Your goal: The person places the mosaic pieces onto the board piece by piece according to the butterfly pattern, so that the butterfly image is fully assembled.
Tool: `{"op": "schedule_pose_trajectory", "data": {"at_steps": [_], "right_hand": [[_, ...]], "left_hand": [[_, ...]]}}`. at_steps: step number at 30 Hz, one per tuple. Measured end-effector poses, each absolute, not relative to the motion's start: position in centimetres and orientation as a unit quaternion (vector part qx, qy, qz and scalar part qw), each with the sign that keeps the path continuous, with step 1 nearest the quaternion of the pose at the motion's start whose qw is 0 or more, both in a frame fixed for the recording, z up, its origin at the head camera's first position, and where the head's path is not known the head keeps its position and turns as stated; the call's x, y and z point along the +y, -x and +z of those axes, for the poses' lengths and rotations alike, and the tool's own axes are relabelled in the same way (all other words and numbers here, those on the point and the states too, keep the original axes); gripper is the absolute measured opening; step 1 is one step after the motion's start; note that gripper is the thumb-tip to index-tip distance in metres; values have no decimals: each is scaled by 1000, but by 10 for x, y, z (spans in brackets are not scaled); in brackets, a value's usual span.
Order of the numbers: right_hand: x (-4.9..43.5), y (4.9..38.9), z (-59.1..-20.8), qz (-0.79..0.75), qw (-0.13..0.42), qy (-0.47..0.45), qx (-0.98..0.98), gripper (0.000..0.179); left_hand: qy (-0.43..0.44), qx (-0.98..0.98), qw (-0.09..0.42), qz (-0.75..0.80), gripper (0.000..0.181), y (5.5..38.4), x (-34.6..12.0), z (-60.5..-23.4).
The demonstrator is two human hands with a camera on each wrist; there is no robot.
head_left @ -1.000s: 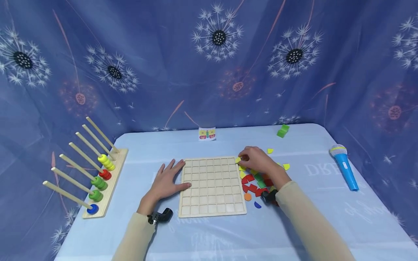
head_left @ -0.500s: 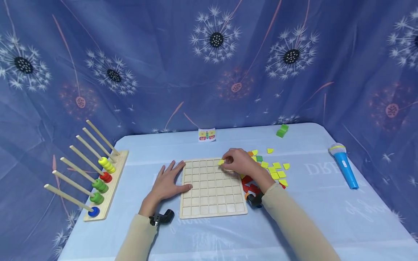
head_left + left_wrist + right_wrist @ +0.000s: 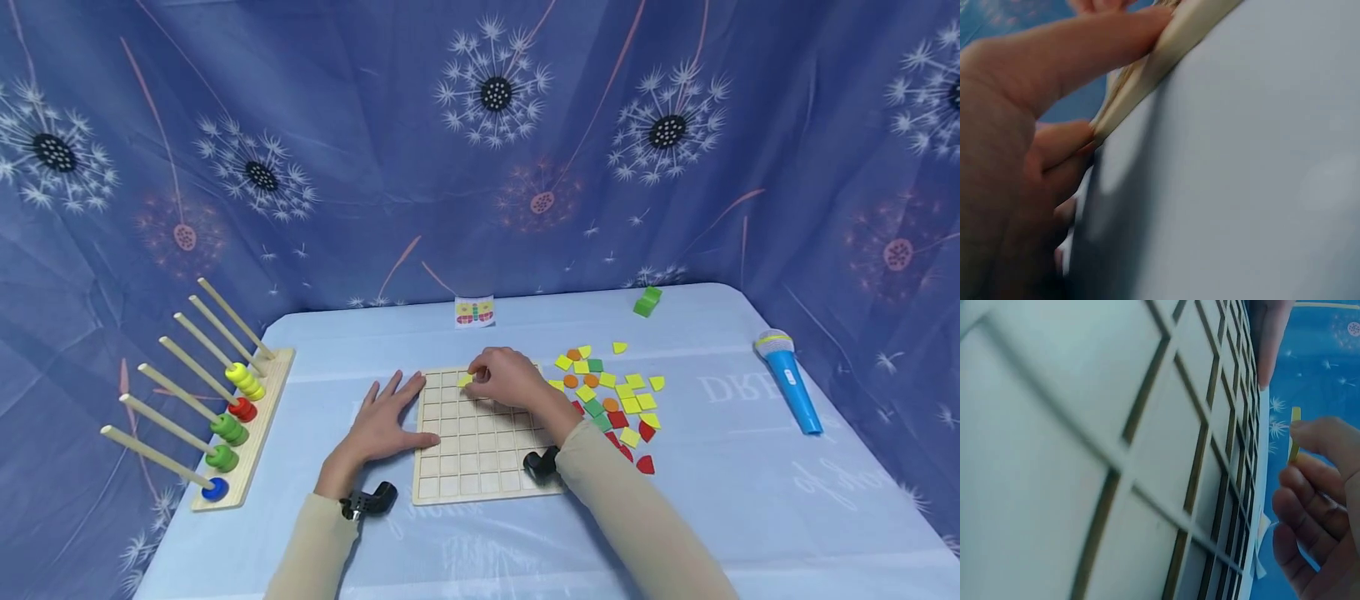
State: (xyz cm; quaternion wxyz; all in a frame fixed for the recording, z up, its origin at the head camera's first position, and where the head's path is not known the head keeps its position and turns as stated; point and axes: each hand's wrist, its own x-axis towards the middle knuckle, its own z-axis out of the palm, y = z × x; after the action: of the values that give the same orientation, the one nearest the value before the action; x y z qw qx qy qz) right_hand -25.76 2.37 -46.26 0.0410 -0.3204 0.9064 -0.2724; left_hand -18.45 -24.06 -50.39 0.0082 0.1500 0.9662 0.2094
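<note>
A square wooden grid board (image 3: 480,454) lies on the table, its visible cells bare. My left hand (image 3: 381,423) rests at the board's left side with fingers spread, the thumb on its edge; the left wrist view shows fingertips against the wooden rim (image 3: 1141,84). Over the board's upper rows, my right hand (image 3: 513,382) pinches a yellow tile (image 3: 465,380) between thumb and index finger. The right wrist view catches that yellow tile (image 3: 1295,434) edge-on, apart from the board. Part of the board's right side is hidden under the right hand and forearm.
Loose yellow, red, green and orange pieces (image 3: 626,392) spread right of the board. A butterfly pattern card (image 3: 474,312) lies behind it. A peg stand with coloured rings (image 3: 251,425) stands left. A green block (image 3: 647,302) and a toy microphone (image 3: 791,383) are at the right.
My right hand has picked up the yellow tile at the pile by the board's right edge and moved left across the upper rows with it. The left hand stays in place.
</note>
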Motion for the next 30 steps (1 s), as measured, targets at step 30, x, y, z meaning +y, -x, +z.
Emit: {"op": "schedule_pose_trajectory", "data": {"at_steps": [30], "right_hand": [[-34,252,-475,-212,50,326,920,29]], "left_hand": [[-172,948,52,264,111,187,-247,-495]]}}
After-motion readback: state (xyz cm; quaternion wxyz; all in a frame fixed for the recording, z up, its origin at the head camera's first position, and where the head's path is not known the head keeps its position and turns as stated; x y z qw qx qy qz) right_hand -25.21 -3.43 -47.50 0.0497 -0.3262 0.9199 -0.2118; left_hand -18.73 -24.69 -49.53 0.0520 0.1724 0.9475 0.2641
